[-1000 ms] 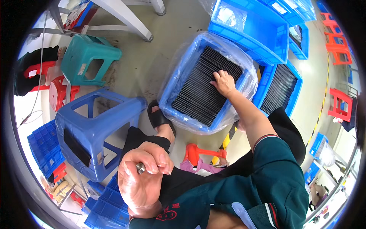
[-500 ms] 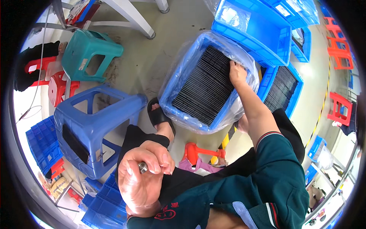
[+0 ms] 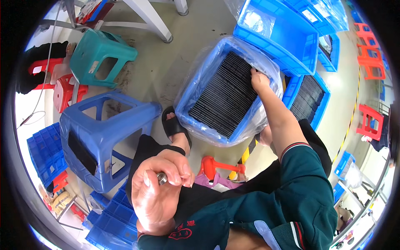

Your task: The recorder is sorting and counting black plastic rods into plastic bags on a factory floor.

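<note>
My left hand (image 3: 160,187) is closed, palm up, in front of my body. A small silver metal cylinder (image 3: 162,178) with a round, ring-like end shows between its curled fingers and thumb; the rest is hidden in the grip. My right hand (image 3: 260,80) reaches into a blue crate (image 3: 183,112) lined with clear plastic film (image 3: 273,71). Its fingers are bent together at the right end of a close-packed row of thin black strips (image 3: 223,96). The fingertips are hidden there, so whether a strip is pinched cannot be seen.
Another blue crate of black strips (image 3: 308,98) stands to the right, with a large blue crate (image 3: 287,37) behind. A blue stool (image 3: 93,125) with a dark pad and a green stool (image 3: 98,54) stand left. A low red stool (image 3: 210,166) is between my legs.
My left hand has shifted slightly to the right, and the metal cylinder's round end faces up a little more. My right hand stays at the strips' edge; the view has shifted slightly.
</note>
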A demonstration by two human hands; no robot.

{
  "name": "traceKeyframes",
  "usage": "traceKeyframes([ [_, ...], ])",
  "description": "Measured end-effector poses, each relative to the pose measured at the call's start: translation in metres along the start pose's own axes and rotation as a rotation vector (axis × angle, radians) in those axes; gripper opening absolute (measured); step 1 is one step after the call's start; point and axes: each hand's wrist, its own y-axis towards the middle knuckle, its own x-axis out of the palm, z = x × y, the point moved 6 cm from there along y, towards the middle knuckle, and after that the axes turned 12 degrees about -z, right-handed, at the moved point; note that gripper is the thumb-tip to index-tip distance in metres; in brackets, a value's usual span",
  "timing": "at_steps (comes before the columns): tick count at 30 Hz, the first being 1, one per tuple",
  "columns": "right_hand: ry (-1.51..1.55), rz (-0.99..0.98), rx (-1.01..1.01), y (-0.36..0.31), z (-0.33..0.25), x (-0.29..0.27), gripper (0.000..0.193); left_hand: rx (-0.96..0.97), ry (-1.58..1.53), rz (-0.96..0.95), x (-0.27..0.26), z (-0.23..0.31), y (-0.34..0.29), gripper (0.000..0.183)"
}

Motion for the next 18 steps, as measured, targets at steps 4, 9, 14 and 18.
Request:
traceKeyframes([
  [4, -0.181, -0.249, -0.038, 0.019, 0.016, -0.014, 0.029, -0.011, -0.015, -0.079, 0.008, -0.004, 0.006, 0.045],
  [9, 0.064, -0.508, -0.251, -0.029, -0.035, -0.104, 0.017, 0.002, 0.046, -0.104, 0.015, -0.006, 0.004, 0.041],
  [14, -0.095, 0.076, -0.311, -0.063, 0.064, -0.218, 0.019, -0.084, 0.013, -0.196, 0.033, -0.024, 0.024, 0.038],
  [18, 0.083, 0.221, -0.074, -0.122, 0.182, -0.212, 0.023, -0.168, 0.042, -0.212, 0.053, -0.052, 0.044, 0.035],
])
